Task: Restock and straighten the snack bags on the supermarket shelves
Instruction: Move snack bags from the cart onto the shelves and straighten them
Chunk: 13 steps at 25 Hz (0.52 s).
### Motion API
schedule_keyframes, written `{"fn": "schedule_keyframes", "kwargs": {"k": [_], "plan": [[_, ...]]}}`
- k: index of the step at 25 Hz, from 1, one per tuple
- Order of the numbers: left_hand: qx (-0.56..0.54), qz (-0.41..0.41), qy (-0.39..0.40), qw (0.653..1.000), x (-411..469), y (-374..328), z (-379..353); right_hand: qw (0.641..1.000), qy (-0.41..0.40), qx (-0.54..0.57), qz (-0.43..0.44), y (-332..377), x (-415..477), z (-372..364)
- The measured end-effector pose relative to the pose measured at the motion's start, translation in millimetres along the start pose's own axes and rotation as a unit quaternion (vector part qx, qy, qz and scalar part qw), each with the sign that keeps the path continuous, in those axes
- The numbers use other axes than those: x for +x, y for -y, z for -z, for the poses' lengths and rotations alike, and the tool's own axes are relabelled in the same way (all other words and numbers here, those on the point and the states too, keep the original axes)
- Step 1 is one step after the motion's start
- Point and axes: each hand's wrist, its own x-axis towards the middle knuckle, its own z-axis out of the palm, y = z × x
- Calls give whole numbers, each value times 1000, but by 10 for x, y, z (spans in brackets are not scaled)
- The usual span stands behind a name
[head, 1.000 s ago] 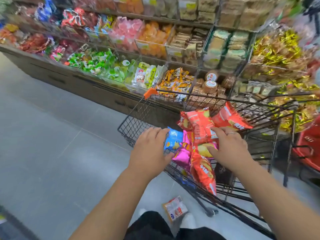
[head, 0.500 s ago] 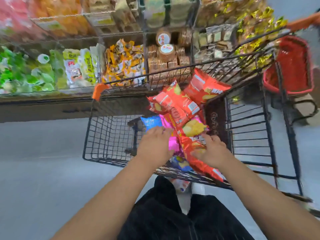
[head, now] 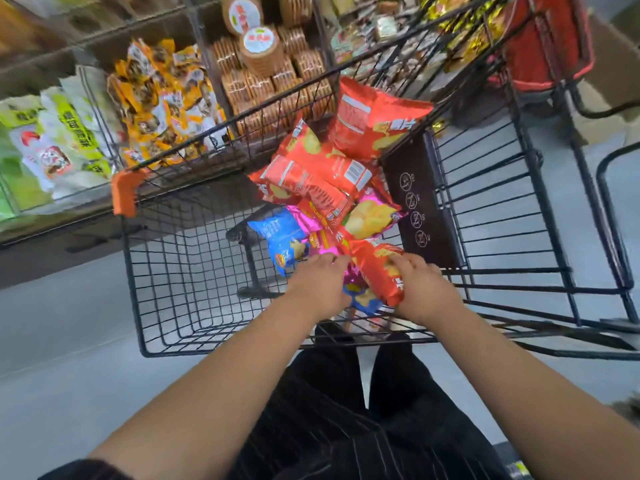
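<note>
Red chip bags (head: 377,119); blue bag (head: 280,233); black cart (head: 422,202).

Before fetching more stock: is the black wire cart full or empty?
Partly full: red, pink and blue snack bags heap in the black wire cart; its left half is bare.

Your cart (head: 207,353) is black wire metal with a matt coating. Its corner bumper (head: 124,192) is orange plastic and its seat panel (head: 422,202) is matt black plastic. The red bag (head: 375,273), blue bag (head: 280,233) and pink bag (head: 299,218) are glossy film, and the pink one is foil-bright and crinkled. Your trousers (head: 346,427) are black pinstriped cloth. The floor (head: 69,341) looks smooth, grey and matt.
</note>
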Motion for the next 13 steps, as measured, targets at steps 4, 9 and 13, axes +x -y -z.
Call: {"fn": "schedule_keyframes", "kwargs": {"k": [4, 9, 13], "plan": [[-23, -26, 17, 999, 100, -21, 14, 994, -36, 100, 34, -91, 21, 253], [-52, -76, 21, 996, 179, -47, 173, 978, 41, 195, 68, -119, 26, 678], [-108, -81, 67, 989, 254, -36, 163, 968, 30, 221, 115, -27, 68, 759]]}}
